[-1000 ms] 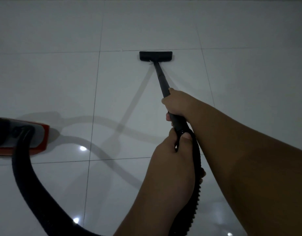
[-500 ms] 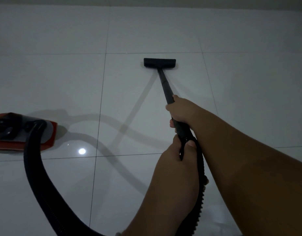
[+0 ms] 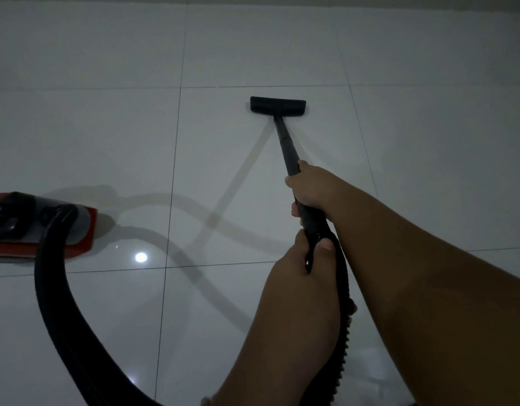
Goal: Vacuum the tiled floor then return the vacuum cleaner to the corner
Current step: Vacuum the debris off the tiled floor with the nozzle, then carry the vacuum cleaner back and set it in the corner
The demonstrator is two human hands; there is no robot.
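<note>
One camera on my head, looking forward and down.

It sits close above my two bare forearms at the lower right and tilts toward the glossy white tiled floor [image 3: 106,142]; the far tiles reach the top edge, and wide-angle bending curves the grout lines.

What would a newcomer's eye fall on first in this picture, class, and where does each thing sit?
First, the two bare arms reaching in from the lower right: the right hand and left hand both hold the black wand, whose floor nozzle rests flat on a pale tile at upper centre. Next, the red vacuum body at the left edge, its ribbed hose curving down.
</note>
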